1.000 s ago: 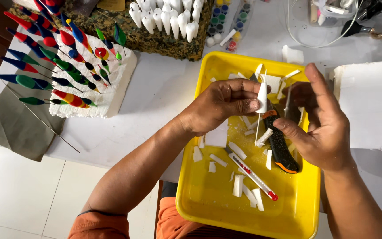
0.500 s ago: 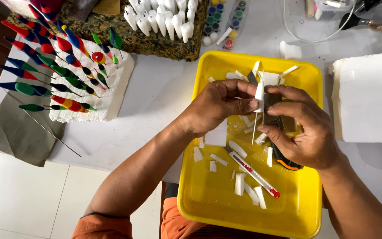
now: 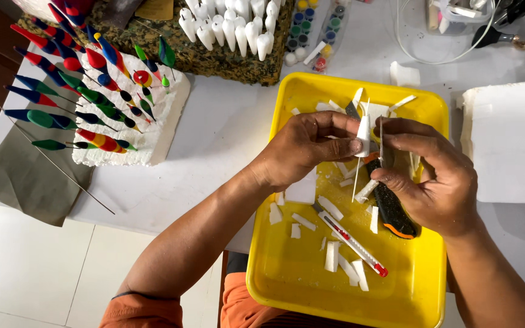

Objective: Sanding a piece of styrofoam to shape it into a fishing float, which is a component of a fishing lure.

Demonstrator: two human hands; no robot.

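1. White foam float body (image 3: 364, 136), tapered and mounted on a thin stick, is held upright over the yellow tray (image 3: 287, 267), near its far half.
2. Left hand (image 3: 308, 149) pinches the foam piece between thumb and fingertips, fingers curled around it.
3. Right hand (image 3: 435, 176) is closed around a utility knife (image 3: 390, 203) with a black and orange handle; its thin blade points up, just beside the foam piece. Whether the blade touches the foam cannot be told.
4. White foam offcuts (image 3: 333, 255) lie scattered over the tray floor, along with a slim red and white cutter pen (image 3: 352, 240) lying diagonally.
5. Tray rests on a white surface (image 3: 226, 130), overhanging its near edge.
6. To the left, a white foam block (image 3: 153, 130) carries many painted floats (image 3: 92, 109) in red, blue, green and yellow, stuck in at a slant.
7. Beyond it, a dark green block holds rows of unpainted white floats (image 3: 229, 27).
8. Small paint pots (image 3: 311, 27) sit beside that block; a grey cloth (image 3: 22, 176) hangs at the surface's left edge.
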